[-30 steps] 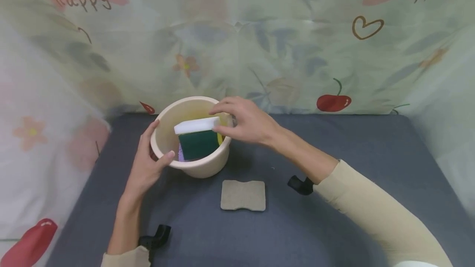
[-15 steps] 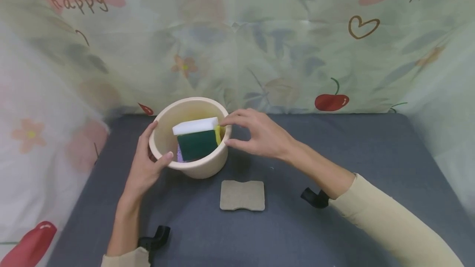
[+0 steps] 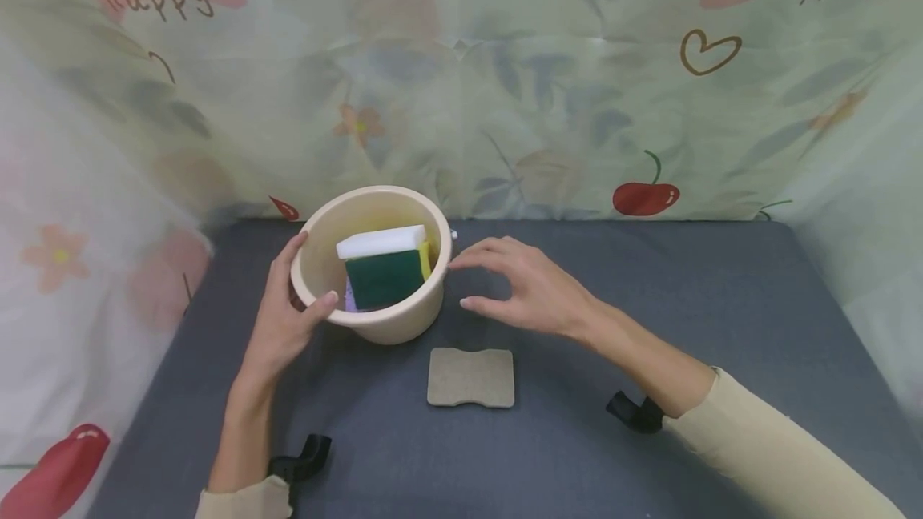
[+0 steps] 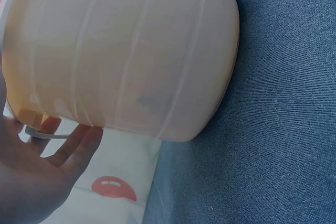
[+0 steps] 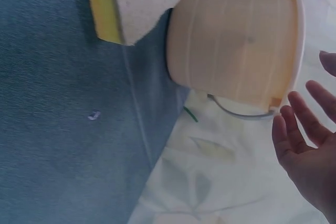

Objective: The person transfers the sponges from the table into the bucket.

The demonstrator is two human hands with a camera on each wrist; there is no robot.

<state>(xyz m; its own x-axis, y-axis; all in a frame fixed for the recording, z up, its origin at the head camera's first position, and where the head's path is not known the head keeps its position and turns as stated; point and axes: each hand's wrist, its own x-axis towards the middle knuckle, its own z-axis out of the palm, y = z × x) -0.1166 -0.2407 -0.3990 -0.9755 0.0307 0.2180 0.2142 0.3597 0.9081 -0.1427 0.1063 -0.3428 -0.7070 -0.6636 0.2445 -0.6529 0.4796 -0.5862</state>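
Note:
A cream bucket [image 3: 398, 328] stands at the left of the dark cloth-covered table. My left hand [image 3: 281, 331] grips its rim, thumb lapping over the front edge and fingers along the outer left wall. Inside lie a white sponge block [image 3: 380, 242], a sponge with its dark green scouring side [image 3: 385, 279] facing me, a strip of yellow [image 3: 425, 259] and a bit of purple sponge [image 3: 350, 298]. Just right of the rim, my right hand [image 3: 534, 291] holds nothing, its fingers and thumb spread apart. The left wrist view shows the bucket's ribbed wall [image 4: 136, 56] beside the fingers.
In front of the bucket lies a notched sponge with a grey top [image 3: 471, 377]; its yellow layer [image 5: 102, 9] shows in the right wrist view. A thin wire handle [image 5: 236, 114] hangs down the bucket's side. A printed curtain [image 3: 461, 102] closes off the back.
My right hand has drawn back from over the bucket, moving right and toward me, and its fingers have left the sponges. The left hand keeps its grip on the rim.

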